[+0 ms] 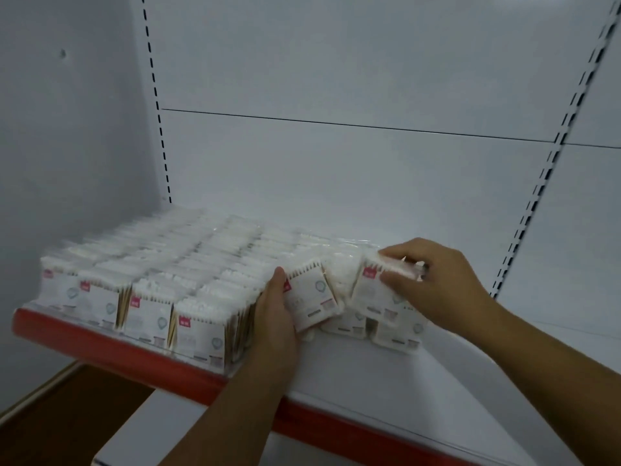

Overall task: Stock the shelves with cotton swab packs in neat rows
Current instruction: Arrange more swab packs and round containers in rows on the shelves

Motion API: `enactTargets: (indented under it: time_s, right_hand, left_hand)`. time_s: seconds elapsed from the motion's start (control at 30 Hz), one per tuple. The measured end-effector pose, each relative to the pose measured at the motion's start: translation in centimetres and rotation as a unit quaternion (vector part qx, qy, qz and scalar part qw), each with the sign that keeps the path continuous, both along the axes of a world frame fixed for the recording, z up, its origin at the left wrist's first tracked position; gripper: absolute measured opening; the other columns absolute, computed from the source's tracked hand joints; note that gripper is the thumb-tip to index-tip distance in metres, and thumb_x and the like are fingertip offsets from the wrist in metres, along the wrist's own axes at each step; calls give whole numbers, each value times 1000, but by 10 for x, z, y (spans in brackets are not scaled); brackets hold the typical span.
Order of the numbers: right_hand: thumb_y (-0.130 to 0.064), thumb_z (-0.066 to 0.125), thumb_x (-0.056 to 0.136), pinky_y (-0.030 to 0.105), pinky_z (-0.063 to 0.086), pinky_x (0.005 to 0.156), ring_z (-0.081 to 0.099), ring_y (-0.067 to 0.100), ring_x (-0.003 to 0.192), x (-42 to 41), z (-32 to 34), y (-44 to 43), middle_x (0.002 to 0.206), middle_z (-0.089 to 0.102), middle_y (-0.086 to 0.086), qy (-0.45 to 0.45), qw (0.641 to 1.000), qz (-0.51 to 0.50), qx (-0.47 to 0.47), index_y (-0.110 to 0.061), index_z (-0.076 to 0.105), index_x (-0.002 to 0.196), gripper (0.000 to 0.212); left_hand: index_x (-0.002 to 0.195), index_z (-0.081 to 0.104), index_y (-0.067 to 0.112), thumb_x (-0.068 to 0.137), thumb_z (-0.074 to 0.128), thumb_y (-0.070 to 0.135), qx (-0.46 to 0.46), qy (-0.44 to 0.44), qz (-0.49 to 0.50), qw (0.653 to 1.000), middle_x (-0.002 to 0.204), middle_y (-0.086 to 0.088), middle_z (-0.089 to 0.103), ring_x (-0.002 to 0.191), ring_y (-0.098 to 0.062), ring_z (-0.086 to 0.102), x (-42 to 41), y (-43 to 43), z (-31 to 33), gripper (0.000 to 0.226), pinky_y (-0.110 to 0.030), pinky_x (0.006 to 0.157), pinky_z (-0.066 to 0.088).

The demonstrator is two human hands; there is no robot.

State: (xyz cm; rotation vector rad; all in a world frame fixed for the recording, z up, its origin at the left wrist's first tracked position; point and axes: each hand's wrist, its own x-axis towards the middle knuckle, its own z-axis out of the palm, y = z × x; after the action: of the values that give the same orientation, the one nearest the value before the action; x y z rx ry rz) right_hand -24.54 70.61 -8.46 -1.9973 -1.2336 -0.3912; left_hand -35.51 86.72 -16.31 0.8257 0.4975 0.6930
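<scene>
White cotton swab packs (pixel 151 297) in clear wrap with red corner labels, upright in tight rows over the left half of the white metal shelf (pixel 470 381), front row against its red front edge strip (pixel 100 344). Just right of the last row, near the middle of the front edge, left hand (pixel 279 311) clasping one tilted pack (pixel 311 302), fingers curled round its left side. Beside it, right hand (pixel 433 280) pinching another pack (pixel 376 290) by its cotton-tipped top between thumb and curled fingers, over a few loose packs (pixel 393 331) lying askew on the shelf.
</scene>
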Motion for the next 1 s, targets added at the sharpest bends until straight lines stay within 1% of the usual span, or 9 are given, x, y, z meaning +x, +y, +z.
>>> enactTargets:
  time_s: [0.17, 0.27, 0.37, 0.47, 0.53, 0.67, 0.8, 0.9, 1.0]
  right_hand:
    - [-25, 85, 69, 32, 46, 67, 59, 24, 77, -15, -48, 22, 84, 67, 1, -177, 982, 21, -59, -12, 72, 87, 26]
    - [-26, 85, 68, 35, 47, 61, 57, 26, 73, -11, -52, 30, 83, 65, 4, -218, 975, 20, -42, -11, 71, 80, 23]
    - [-29, 85, 68, 34, 44, 58, 56, 23, 70, -9, -54, 30, 80, 63, 4, -252, 967, 18, -43, -12, 72, 81, 25]
    - [-27, 81, 74, 36, 44, 56, 55, 24, 69, -16, -52, 31, 77, 63, 5, -267, 961, 24, -71, -11, 74, 81, 19]
    - [-17, 68, 85, 40, 47, 65, 55, 24, 74, -17, -43, 30, 77, 64, 4, -217, 975, 23, -42, -11, 73, 76, 12]
    - [-33, 47, 95, 18, 50, 64, 59, 3, 79, -18, -9, 5, 89, 63, -15, 129, 977, 122, 115, -37, 62, 97, 16]
    - [-25, 72, 83, 14, 49, 63, 61, 1, 80, -19, -7, -15, 93, 62, -20, 44, 986, 162, 24, -45, 53, 99, 32]
    - [-20, 75, 80, 13, 49, 55, 65, 1, 70, -8, -13, -31, 82, 67, -17, 97, 984, 123, 90, -42, 57, 91, 30]
    - [-23, 75, 80, 13, 49, 53, 64, 1, 67, 9, -30, -47, 80, 67, -14, 114, 988, 33, 94, -42, 55, 93, 31]
  left_hand:
    - [93, 66, 13, 94, 47, 51, 27, 5, 47, 998, 89, -14, 69, 69, -30, 63, 1, 0, -1, 42, -34, 55, 45]
    - [81, 59, 19, 96, 47, 45, 63, 7, 82, 995, 75, -4, 66, 67, -25, 65, -1, -3, 1, 32, -37, 58, 48]
    - [80, 54, 20, 99, 44, 36, 153, 4, 136, 979, 58, 10, 63, 55, -6, 65, -7, -13, 3, 27, -28, 45, 52]
    - [81, 54, 21, 101, 42, 26, 262, -30, 204, 943, 66, 8, 59, 58, 5, 61, -14, -30, 5, 24, -13, 47, 47]
    - [83, 52, 21, 101, 41, 24, 281, -55, 203, 936, 67, 11, 55, 57, 7, 56, -17, -39, 8, 21, -12, 47, 46]
    - [82, 47, 13, 97, 44, 34, 342, -52, 144, 927, 59, 17, 51, 52, 5, 49, -16, -51, 17, 25, -13, 45, 42]
    - [91, 57, 25, 94, 46, 51, 411, -77, 32, 908, 76, 12, 64, 67, -3, 63, -6, -67, 21, 28, -22, 55, 53]
    - [116, 55, 35, 92, 41, 52, 500, -30, -3, 865, 102, 15, 64, 95, -3, 63, -4, -65, 14, 32, -27, 73, 57]
    - [135, 39, 36, 90, 36, 47, 656, 96, -14, 749, 135, 19, 43, 130, 3, 33, -4, -50, 9, 47, -31, 117, 27]
